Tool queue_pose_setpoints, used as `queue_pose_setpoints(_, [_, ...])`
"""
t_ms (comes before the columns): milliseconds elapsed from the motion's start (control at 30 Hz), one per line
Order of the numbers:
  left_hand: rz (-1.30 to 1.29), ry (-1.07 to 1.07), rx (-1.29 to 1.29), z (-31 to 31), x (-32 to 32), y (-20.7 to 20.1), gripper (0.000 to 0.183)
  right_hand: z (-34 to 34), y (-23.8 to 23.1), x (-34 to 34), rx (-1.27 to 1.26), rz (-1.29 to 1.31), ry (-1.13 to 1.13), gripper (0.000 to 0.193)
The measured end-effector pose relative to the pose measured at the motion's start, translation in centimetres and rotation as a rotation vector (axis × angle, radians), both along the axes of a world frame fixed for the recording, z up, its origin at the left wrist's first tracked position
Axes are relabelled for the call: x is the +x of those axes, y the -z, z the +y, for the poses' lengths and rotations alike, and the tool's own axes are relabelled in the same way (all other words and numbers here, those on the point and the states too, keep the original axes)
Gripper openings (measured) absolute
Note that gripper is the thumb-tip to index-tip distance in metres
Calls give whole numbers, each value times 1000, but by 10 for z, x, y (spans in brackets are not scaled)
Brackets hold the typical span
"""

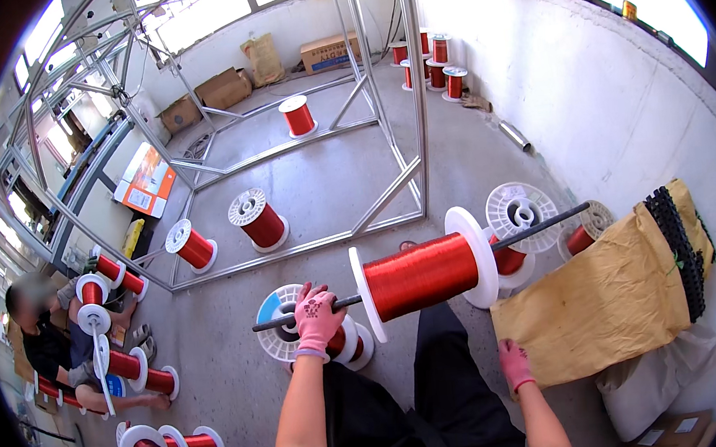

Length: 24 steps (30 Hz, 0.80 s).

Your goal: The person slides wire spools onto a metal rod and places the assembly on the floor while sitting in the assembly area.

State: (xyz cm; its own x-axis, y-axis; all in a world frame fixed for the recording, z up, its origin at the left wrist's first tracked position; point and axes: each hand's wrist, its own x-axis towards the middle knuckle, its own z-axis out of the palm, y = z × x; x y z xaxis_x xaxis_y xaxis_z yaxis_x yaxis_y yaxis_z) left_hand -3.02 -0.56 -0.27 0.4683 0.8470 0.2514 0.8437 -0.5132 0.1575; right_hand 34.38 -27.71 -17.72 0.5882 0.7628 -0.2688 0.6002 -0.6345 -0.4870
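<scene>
A: Head view, from the left: what has the left hand (317, 317) got?

B: It is closed around the near end of a dark rod (298, 315). The rod runs up and to the right of that hand, through a big spool of red wire (422, 274) with white flanges, which hangs off the floor.

A: So the long axis slants away rightward?

B: Yes, and the left hand is much nearer it. The right hand (515, 364) sits lower right, fingers curled, resting on a tan paper sack (608, 296), holding nothing I can make out.
</scene>
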Motion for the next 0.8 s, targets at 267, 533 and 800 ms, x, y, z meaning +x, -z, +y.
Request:
queue_pose_setpoints(267, [-9,-31,-20,-2,-8,-2,27,152,-261,-3,841,229,155,44])
queue_pose_setpoints(533, [-12,-14,8,3,-5,6,27,237,-274,-21,232,146,-103,66])
queue_pose_setpoints(800, [-2,0,22,3,-4,5,24,242,-239,-7,359,9,-286,59])
